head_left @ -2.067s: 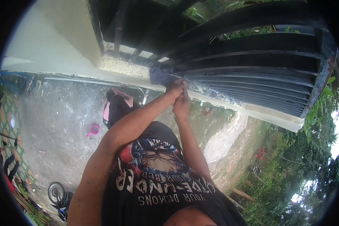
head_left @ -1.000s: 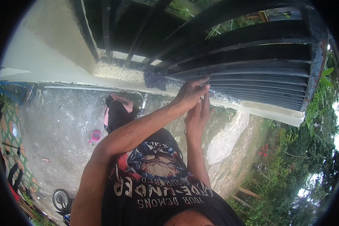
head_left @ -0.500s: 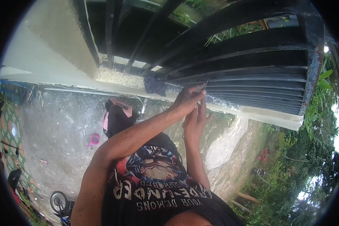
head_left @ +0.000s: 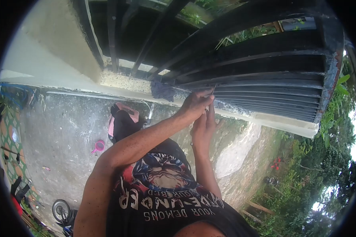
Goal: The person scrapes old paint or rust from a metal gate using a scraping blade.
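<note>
My left hand [head_left: 195, 106] is closed in a pinch on a thin, pointed, blade-like piece [head_left: 214, 90], whose tip points up at the dark metal bars [head_left: 265, 83] of the window grille. Just below it, my right hand [head_left: 202, 129] is raised with a finger stretched up against the left fingertips. Whether the right hand grips anything is hidden. Left of the hands, a dark crumpled cloth [head_left: 162, 91] lies on the pale, speckled ledge [head_left: 126, 82] under the bars.
The grille frame's right edge [head_left: 331, 79] has peeling paint. Below are a concrete floor [head_left: 67, 134], a pink dipper [head_left: 99, 146], a pink-and-black object [head_left: 124, 118] by a pipe, and a motorbike wheel [head_left: 61, 211]. Plants [head_left: 300, 170] grow at the right.
The pinched piece and both hands have shifted very slightly left. At the far left edge, a dark and red shape has moved further into view.
</note>
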The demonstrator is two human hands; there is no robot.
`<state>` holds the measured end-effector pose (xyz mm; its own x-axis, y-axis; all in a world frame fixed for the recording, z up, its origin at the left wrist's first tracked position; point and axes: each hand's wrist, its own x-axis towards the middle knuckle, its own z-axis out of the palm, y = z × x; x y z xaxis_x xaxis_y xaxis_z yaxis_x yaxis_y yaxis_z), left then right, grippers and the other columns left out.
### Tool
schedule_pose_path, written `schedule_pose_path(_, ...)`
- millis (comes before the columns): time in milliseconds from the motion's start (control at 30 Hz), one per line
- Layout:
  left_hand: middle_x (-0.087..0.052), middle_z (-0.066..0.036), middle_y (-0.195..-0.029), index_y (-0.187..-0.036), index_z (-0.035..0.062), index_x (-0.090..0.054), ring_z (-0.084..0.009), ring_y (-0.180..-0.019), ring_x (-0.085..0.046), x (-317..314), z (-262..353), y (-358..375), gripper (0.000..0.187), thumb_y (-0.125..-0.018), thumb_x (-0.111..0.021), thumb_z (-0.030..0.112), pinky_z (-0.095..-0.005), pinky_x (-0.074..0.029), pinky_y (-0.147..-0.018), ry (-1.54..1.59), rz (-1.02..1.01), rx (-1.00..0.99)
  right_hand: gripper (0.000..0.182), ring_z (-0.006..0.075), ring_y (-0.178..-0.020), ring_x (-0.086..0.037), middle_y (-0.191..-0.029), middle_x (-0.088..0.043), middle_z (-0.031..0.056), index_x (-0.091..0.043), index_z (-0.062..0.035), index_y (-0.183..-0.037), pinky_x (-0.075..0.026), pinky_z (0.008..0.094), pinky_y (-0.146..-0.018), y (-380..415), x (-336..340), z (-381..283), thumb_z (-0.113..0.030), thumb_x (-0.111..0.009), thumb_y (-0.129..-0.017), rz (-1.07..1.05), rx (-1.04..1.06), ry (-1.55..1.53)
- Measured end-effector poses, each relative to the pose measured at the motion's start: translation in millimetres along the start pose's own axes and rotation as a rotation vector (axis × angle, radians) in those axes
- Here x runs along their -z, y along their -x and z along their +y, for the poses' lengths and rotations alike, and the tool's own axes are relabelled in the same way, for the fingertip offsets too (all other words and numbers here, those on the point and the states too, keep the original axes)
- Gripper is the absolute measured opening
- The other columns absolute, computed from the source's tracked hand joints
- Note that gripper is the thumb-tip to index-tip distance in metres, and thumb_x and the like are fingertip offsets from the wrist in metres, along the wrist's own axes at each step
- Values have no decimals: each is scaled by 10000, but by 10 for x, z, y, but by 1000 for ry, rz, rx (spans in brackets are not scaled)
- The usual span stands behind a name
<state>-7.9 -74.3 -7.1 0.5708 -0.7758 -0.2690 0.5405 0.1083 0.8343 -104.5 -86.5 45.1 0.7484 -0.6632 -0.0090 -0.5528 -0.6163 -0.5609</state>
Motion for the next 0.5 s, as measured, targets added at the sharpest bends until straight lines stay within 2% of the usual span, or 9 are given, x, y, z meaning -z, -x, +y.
schedule_pose_path(33, -630, -41, -922, -1459, 91, -497, -91, -861, -552, -21, 64, 83, 592, -976, -640, 403, -266, -498, -759, -80, -38, -5, 545, 294, -1399, -434, -1515, -453, 158, -318, -41, -1538, 170, 570, -1150, 3, 9, -24, -301, -307, -1059, -10, -3, 2)
schedule_pose_path(100, -632, -50, -925, -1459, 95, -499, -97, -886, -568, -34, 41, 86, 589, -978, -635, 408, -266, -507, -773, -2, -52, 70, 524, 119, -947, -554, -1421, -504, 172, -280, 23, -1542, -471, 255, -847, 17, 48, -60, -152, -382, -1059, 2, -140, -330)
schedule_pose_path(133, -634, -48, -918, -1455, 98, -505, -94, -882, -563, -11, -57, 7, 581, -980, -633, 407, -266, -506, -770, 9, -11, 38, 523, 95, -827, -553, -1300, -575, 157, -288, 28, -1536, -472, 239, -741, -33, -61, 51, -169, -384, -1062, 88, 49, -315)
schedule_pose_path(167, -636, -45, -911, -1451, 101, -511, -91, -878, -559, 0, -153, -53, 572, -981, -631, 405, -267, -504, -768, 21, 34, 2, 526, 65, -687, -493, -1193, -607, 135, -285, 24, -1538, -428, 219, -623, -28, -37, 138, -177, -383, -1062, -32, -37, -179)
schedule_pose_path(233, -659, -63, -1013, -1462, 109, -499, -105, -907, -566, 2, -13, 9, 588, -979, -628, 419, -277, -501, -786, -74, -35, 67, 495, 338, -1417, -388, -1537, -410, 179, -342, -32, -1519, 113, 593, -1165, -13, -63, 170, -143, -370, -1038, 49, 183, 185)
schedule_pose_path(267, -662, -66, -1024, -1457, 111, -505, -104, -909, -567, -12, 31, 27, 586, -979, -626, 427, -275, -501, -789, -69, -23, 39, 495, 338, -1417, -388, -1537, -410, 179, -342, -32, -1519, 113, 593, -1165, -18, -81, 187, -143, -370, -1038, 37, 186, 188)
schedule_pose_path(333, -666, -70, -1036, -1453, 113, -512, -102, -911, -568, -50, -72, 48, 584, -978, -623, 436, -274, -501, -792, -52, -14, 30, 522, 46, -597, -408, -986, -617, 78, -290, -4, -1546, -383, 218, -549, 0, -68, 108, -179, -392, -1065, 127, 136, -178)
schedule_pose_path(433, -677, -76, -1023, -1435, 115, -534, -108, -925, -579, -9, -250, -75, 571, -978, -618, 446, -285, -502, -814, 49, 52, 9, 521, 33, -607, -409, -1008, -616, 81, -281, -3, -1548, -385, 215, -546, -109, -76, 67, -174, -390, -1068, -62, -140, -534)
schedule_pose_path(500, -682, -82, -1019, -1428, 118, -543, -118, -944, -591, 9, -318, -120, 555, -982, -610, 441, -292, -498, -842, -127, 103, -80, 520, 32, -625, -426, -1153, -620, 133, -272, -4, -1551, -400, 219, -555, -38, -41, -25, -167, -384, -1071, -86, -158, -563)
